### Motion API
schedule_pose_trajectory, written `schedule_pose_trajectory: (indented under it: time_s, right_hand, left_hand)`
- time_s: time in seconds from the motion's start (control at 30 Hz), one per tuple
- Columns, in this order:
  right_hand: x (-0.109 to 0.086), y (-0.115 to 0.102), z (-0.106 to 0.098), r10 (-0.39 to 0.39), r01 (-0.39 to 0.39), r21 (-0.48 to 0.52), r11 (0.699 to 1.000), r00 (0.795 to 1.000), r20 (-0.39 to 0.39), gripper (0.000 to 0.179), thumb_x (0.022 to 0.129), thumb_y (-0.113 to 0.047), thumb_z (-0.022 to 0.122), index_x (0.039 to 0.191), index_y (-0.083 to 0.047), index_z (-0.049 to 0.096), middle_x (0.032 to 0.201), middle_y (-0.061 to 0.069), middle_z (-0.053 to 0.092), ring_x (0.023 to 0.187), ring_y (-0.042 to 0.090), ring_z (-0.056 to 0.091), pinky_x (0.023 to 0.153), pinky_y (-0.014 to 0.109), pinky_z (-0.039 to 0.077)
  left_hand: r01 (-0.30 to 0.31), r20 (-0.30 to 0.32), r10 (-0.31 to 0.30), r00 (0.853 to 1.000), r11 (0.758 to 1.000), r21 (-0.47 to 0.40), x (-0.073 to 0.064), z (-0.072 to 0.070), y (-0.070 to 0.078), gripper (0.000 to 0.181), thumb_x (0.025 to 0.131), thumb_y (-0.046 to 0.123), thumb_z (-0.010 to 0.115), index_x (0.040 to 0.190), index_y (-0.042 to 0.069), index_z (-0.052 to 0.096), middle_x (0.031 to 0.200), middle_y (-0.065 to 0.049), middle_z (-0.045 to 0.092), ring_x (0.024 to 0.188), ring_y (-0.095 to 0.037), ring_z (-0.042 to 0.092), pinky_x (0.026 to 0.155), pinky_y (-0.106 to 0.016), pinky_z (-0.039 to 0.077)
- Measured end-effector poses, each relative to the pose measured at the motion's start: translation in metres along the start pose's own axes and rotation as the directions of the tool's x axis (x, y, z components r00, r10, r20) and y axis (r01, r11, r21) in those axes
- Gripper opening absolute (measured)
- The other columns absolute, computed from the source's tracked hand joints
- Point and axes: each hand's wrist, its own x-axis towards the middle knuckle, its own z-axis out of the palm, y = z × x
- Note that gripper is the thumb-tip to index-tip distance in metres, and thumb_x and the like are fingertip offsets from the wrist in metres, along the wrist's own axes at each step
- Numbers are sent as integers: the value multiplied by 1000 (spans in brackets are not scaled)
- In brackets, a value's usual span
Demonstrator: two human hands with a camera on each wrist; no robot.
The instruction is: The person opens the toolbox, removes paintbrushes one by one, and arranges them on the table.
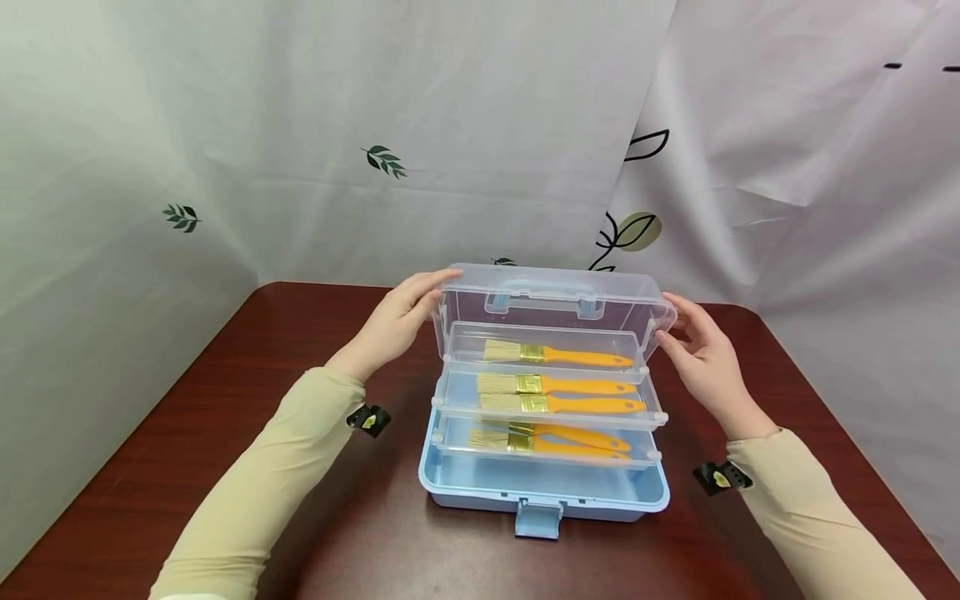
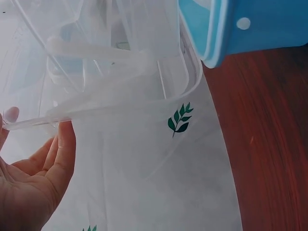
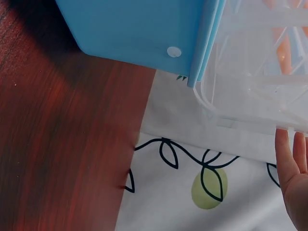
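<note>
On the table stands a light blue toolbox (image 1: pixel 540 493), its clear plastic lid (image 1: pixel 555 282) swung up. Clear stepped trays (image 1: pixel 459 392) are fanned out over its base and hold several paintbrushes (image 1: pixel 585 386) with orange handles and pale bristles. My left hand (image 1: pixel 390 327) grips the lid's left edge, fingers and thumb on either side of the rim, as the left wrist view also shows. At the lid's right edge my right hand (image 1: pixel 705 358) holds on between thumb and fingers; fingertips (image 3: pixel 283 139) meet the rim in the right wrist view.
The box's blue latch (image 1: pixel 538 518) hangs down at its front. Dark red-brown wood makes up the tabletop (image 1: pixel 360 542). Behind it and along both sides hangs a pale curtain (image 1: pixel 315 125) with printed leaves. Black straps with small cameras (image 1: pixel 369 419) sit on both wrists.
</note>
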Motion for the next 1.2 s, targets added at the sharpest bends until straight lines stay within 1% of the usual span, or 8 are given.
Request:
schedule_pose_trajectory:
  time_s: [0.13, 0.3, 0.43, 0.57, 0.77, 0.93, 1.03, 1.2]
  right_hand:
    - [0, 2, 0, 5, -4, 25, 1000, 1000, -3, 51, 87, 13, 57, 135, 1, 46, 107, -23, 53, 92, -9, 54, 77, 4, 45]
    - [1, 4, 1, -1, 1, 52, 999, 1000, -7, 51, 86, 14, 57, 134, -1, 49, 104, -22, 55, 89, -7, 55, 76, 5, 46]
    - [2, 5, 1, 6, -6, 70, 997, 1000, -4, 51, 86, 14, 57, 134, -2, 49, 103, -20, 56, 89, -6, 56, 75, 6, 47]
    - [3, 6, 1, 17, -18, 84, 996, 1000, 13, 51, 88, 13, 56, 135, -4, 50, 104, -20, 56, 89, -6, 56, 75, 7, 48]
    - [9, 7, -1, 39, -51, 228, 972, 998, 56, 48, 91, 10, 52, 132, -14, 53, 104, -15, 60, 90, -2, 59, 74, 10, 50]
    - [15, 9, -3, 84, -104, 256, 961, 993, 88, 45, 92, 5, 53, 134, -11, 51, 104, -14, 61, 90, -2, 58, 75, 11, 50]
    - [18, 11, -2, 121, -143, 266, 953, 988, 98, 43, 93, 2, 54, 135, -7, 50, 104, -14, 61, 89, -2, 58, 75, 11, 50]
    - [23, 14, 0, 163, -189, 274, 943, 980, 114, 40, 94, -3, 55, 133, -10, 51, 105, -13, 60, 89, -3, 59, 74, 11, 50]
  left_hand:
    - [-17, -3, 17, 1000, 1000, -11, -1, 2, -4, 41, 102, 19, 43, 143, 21, 43, 143, -7, 43, 112, -23, 52, 92, -43, 47]
    - [-36, -19, 35, 999, 998, -58, -7, 6, -11, 51, 98, 7, 49, 146, 19, 38, 143, -8, 41, 117, -25, 50, 95, -43, 47]
    - [-16, -38, 11, 999, 992, -126, -13, 11, -17, 59, 94, -2, 54, 147, 17, 36, 144, -10, 40, 125, -28, 46, 94, -44, 48]
    - [0, -60, -10, 998, 988, -155, -13, 14, -19, 59, 94, -1, 54, 146, 18, 37, 142, -10, 41, 125, -28, 47, 94, -45, 48]
    - [-12, -68, 1, 998, 986, -167, -7, 14, -21, 58, 94, -2, 53, 146, 17, 38, 137, -12, 46, 122, -28, 51, 93, -42, 49]
    - [30, -54, -42, 998, 978, -208, 0, 14, -21, 57, 95, -1, 52, 147, 16, 37, 136, -14, 46, 121, -29, 52, 90, -42, 51]
    - [67, -42, -81, 996, 965, -254, 3, 13, -22, 55, 96, 1, 51, 147, 16, 37, 139, -14, 44, 121, -30, 52, 90, -42, 51]
    - [104, -32, -120, 992, 944, -314, 8, 13, -26, 54, 96, 2, 51, 147, 16, 37, 140, -16, 45, 120, -31, 53, 89, -40, 52]
